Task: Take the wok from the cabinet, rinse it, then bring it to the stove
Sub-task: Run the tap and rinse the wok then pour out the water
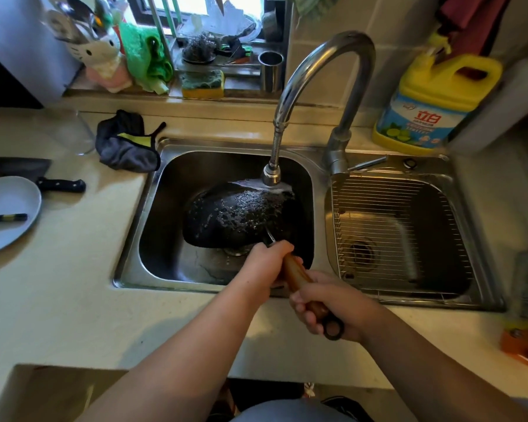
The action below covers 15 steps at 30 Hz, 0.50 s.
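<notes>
**Wok turned bottom-up under the tap, handle running straight back to me**

I have the black round-bottomed metal wok [241,219] tipped over in the left steel sink basin [153,239], its dark outer belly facing up and beaded with water. The curved chrome tap [326,56] ends in a flexible spout just above the far edge of the wok, and water sheets across that edge.

The long brown wooden handle [299,278] is the line that matters. It runs from the wok's near rim back towards my body, slanting slightly to my right, and ends in a dark hanging ring. My left hand [265,263] is wrapped tight around the front of it, right where wood meets metal, so it is the hand nearer the pan. My right hand [333,303] is closed around the tail end, just ahead of the ring, nearer to me.

So the wok lies directly ahead of both fists, beyond my left one. I judge the rinse is under way; rolling the pan over should mean twisting about that handle axis. The stove is not in view.
</notes>
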Tool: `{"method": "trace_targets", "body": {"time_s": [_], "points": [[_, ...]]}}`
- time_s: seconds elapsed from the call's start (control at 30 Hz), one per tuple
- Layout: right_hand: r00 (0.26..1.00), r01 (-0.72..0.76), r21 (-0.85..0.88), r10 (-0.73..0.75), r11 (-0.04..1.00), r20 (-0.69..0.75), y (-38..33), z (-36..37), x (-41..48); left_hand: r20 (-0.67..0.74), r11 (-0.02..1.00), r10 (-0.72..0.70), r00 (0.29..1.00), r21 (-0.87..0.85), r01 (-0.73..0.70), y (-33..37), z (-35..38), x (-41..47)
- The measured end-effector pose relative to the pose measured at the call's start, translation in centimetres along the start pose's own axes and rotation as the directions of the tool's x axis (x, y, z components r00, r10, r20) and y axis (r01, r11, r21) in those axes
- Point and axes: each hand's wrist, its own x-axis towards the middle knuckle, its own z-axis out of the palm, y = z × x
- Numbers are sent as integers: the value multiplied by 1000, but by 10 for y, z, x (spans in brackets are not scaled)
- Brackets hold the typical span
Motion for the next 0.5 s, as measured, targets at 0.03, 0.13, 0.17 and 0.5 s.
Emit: {"method": "trace_targets", "body": {"time_s": [0.03,0.13,0.17,0.5], "points": [[1000,-3,18,3,1000,1,-3,2,4,-2,998,-4,1000,-57,4,2,0,3],[1000,-7,48,6,999,11,-10,9,14,-24,957,-78,997,-281,68,8,2,7],[1000,-13,55,12,998,19,-13,11,16,-43,941,-92,995,-331,73,11,3,8],[997,-66,-187,73,980,35,-30,30,32,-139,897,-91,986,-442,20,16,-15,12]]}}
